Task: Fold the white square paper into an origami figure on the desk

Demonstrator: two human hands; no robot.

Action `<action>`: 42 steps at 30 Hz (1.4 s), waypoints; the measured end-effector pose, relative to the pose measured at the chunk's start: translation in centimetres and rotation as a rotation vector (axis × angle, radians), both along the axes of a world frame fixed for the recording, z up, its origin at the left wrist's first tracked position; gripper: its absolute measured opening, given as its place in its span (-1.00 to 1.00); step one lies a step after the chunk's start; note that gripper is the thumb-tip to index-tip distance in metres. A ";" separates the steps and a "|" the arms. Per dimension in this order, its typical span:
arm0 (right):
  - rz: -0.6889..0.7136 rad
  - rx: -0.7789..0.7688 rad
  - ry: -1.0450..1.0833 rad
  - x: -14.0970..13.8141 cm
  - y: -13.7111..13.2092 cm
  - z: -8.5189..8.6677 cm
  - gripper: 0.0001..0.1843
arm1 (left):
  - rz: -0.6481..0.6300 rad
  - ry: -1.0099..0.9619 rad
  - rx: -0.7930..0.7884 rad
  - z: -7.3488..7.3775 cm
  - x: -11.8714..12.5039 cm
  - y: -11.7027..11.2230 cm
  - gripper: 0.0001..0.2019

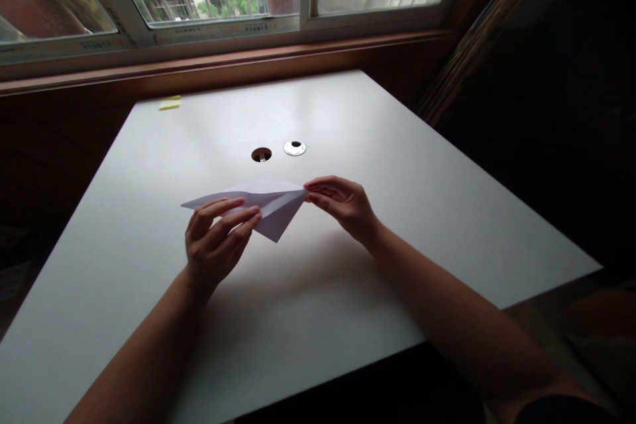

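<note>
A folded sheet of white paper [271, 202], pointed at its right end, is held just above the white table [149, 265]. My left hand [216, 242] grips its near left part, fingers curled over the top. My right hand [340, 202] pinches the pointed right tip between thumb and fingers.
A round cable hole [261, 154] and a silver grommet cap [295, 148] lie just beyond the paper. A small yellow note [169, 103] sits at the far left corner. A wooden sill and a window run behind the table. The table's right edge drops into dark floor.
</note>
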State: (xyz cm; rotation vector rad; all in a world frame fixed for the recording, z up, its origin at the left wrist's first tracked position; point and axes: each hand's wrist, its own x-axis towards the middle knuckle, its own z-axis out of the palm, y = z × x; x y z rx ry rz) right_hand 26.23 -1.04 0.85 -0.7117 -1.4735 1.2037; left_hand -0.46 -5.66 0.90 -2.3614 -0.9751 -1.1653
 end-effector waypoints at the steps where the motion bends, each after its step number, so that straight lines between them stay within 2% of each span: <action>1: 0.010 -0.020 0.004 0.0 0.0 0.0 -0.70 | -0.002 0.009 -0.003 0.0 0.0 0.0 -0.52; 10: 0.032 -0.156 -0.012 -0.5 0.6 -0.7 -0.75 | -0.003 0.066 0.023 -0.2 0.0 0.6 -0.54; 14: 0.138 -0.296 -0.043 -1.0 0.9 -1.3 -0.68 | -0.038 0.102 -0.030 -0.5 -0.1 0.8 -0.55; 16: 0.164 -0.298 -0.076 -1.1 1.1 -1.7 -0.66 | -0.056 0.138 -0.072 -0.7 -0.1 0.9 -0.56; 23: 0.021 -0.083 -0.395 -0.7 1.7 -2.8 -0.75 | -0.079 0.191 -0.196 -0.9 0.2 1.4 -0.61; 26: -0.020 0.025 -0.494 -0.5 1.8 -2.9 -0.76 | 0.022 0.170 -0.283 -1.2 0.2 1.6 -0.63; 30: -0.025 0.133 -0.511 -0.6 1.8 -3.0 -0.76 | 0.170 0.108 -0.386 -1.9 -0.2 1.8 -0.67; 33: -0.021 0.252 -0.491 -0.6 1.8 -2.7 -0.76 | 0.175 0.018 -0.473 -2.3 -0.4 1.8 -0.69; 37: -0.032 0.373 -0.471 -0.4 1.6 -2.3 -0.79 | 0.099 -0.191 -0.652 -2.3 -0.4 1.8 -0.74; 42: -0.068 0.387 -0.433 -0.1 1.4 -2.2 -0.81 | 0.085 -0.445 -0.914 -2.1 -0.8 1.8 -0.69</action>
